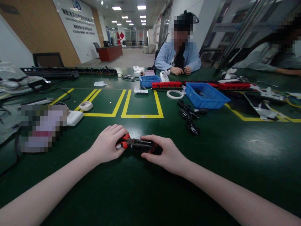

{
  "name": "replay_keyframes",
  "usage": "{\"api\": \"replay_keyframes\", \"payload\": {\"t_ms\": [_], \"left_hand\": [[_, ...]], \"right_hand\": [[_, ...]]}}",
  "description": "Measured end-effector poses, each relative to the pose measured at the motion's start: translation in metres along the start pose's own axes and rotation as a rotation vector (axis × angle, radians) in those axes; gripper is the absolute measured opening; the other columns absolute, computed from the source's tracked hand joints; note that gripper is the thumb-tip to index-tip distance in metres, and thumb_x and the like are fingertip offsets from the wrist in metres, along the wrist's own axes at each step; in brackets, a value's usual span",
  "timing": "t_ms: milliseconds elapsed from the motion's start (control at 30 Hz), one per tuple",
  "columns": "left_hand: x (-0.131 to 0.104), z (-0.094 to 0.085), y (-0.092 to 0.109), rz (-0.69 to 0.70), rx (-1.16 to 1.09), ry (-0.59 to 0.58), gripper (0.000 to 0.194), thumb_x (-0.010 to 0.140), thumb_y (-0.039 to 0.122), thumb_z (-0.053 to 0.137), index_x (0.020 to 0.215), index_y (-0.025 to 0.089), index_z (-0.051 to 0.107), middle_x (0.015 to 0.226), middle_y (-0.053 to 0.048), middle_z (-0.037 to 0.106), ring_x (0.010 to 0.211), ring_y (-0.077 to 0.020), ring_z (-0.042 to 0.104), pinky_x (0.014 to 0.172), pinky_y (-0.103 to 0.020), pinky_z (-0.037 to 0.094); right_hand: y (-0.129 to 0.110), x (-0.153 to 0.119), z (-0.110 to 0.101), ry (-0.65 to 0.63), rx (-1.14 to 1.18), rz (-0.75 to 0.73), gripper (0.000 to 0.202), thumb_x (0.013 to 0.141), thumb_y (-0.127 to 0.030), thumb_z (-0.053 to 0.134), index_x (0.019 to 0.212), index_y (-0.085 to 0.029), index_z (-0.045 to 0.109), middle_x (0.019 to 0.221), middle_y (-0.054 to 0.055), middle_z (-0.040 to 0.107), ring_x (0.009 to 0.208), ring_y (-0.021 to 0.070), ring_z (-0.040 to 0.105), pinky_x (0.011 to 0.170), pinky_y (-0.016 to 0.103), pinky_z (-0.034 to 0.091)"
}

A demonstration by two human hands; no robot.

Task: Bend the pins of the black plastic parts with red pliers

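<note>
My left hand (110,142) is closed around the red-and-black handles of a pair of pliers (127,142). The dark jaws point right and meet or overlap a glossy black plastic piece (144,146); whether they bite on it I cannot tell. Thumb and fingers of my right hand (166,150) grip that piece from its right end, partly hiding it. Both hands are just above the green table, close to each other. Further off to the right lie several similar black pieces (188,114) in a loose pile.
A blue bin (204,95) with dark parts stands beyond the pile, a smaller blue bin (149,81) behind it. Tape rolls (175,94) and a white box (74,118) lie on the green table (141,194). A person (180,56) sits opposite, another at far right.
</note>
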State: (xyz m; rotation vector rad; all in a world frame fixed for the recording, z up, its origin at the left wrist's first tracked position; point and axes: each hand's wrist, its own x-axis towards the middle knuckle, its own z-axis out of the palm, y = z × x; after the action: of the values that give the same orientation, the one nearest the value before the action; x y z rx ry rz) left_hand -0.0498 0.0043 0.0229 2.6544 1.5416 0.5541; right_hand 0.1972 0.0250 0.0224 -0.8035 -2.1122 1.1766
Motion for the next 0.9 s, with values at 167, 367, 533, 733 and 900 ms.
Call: {"api": "replay_keyframes", "payload": {"t_ms": [167, 367, 533, 733, 900], "left_hand": [[0.0004, 0.0012, -0.0007, 0.011, 0.060, -0.033, 0.015, 0.080, 0.018, 0.052, 0.095, 0.019, 0.056, 0.095, -0.006, 0.062, 0.086, -0.0225, 0.055, 0.075, -0.036, 0.044], [0.0000, 0.0025, -0.0012, 0.035, 0.107, -0.046, 0.012, 0.078, 0.017, 0.050, 0.089, 0.019, 0.055, 0.091, -0.006, 0.062, 0.082, -0.0222, 0.054, 0.072, -0.036, 0.043], [-0.0002, 0.0017, -0.0012, 0.030, 0.104, -0.066, 0.014, 0.077, 0.016, 0.051, 0.090, 0.019, 0.055, 0.092, -0.006, 0.062, 0.084, -0.0228, 0.055, 0.073, -0.036, 0.043], [-0.0001, 0.0007, -0.0006, 0.017, 0.081, -0.076, 0.015, 0.078, 0.016, 0.052, 0.092, 0.018, 0.056, 0.094, -0.006, 0.062, 0.085, -0.0231, 0.054, 0.073, -0.036, 0.043], [-0.0004, 0.0019, -0.0017, 0.034, 0.093, -0.064, 0.015, 0.078, 0.016, 0.052, 0.092, 0.019, 0.056, 0.093, -0.006, 0.062, 0.084, -0.0228, 0.054, 0.074, -0.036, 0.042]], "right_hand": [[0.0011, -0.0009, 0.0005, -0.020, -0.039, -0.010, 0.045, 0.080, -0.025, 0.073, 0.123, -0.020, 0.060, 0.110, 0.005, 0.070, 0.080, 0.0155, 0.067, 0.071, 0.030, 0.057], [0.0020, -0.0025, 0.0014, -0.049, -0.030, -0.022, 0.046, 0.080, -0.028, 0.074, 0.124, -0.021, 0.060, 0.111, 0.006, 0.069, 0.080, 0.0156, 0.066, 0.071, 0.030, 0.058], [0.0014, -0.0023, 0.0008, -0.047, -0.025, -0.023, 0.048, 0.079, -0.029, 0.075, 0.124, -0.019, 0.060, 0.108, 0.005, 0.070, 0.080, 0.0156, 0.066, 0.070, 0.029, 0.056], [-0.0009, -0.0021, -0.0004, -0.060, -0.025, -0.016, 0.046, 0.081, -0.030, 0.074, 0.124, -0.020, 0.061, 0.106, 0.005, 0.069, 0.081, 0.0159, 0.066, 0.070, 0.029, 0.056], [-0.0001, -0.0026, -0.0003, -0.057, -0.021, -0.029, 0.040, 0.081, -0.025, 0.073, 0.119, -0.018, 0.063, 0.102, 0.004, 0.070, 0.081, 0.0147, 0.065, 0.070, 0.028, 0.054]]}}
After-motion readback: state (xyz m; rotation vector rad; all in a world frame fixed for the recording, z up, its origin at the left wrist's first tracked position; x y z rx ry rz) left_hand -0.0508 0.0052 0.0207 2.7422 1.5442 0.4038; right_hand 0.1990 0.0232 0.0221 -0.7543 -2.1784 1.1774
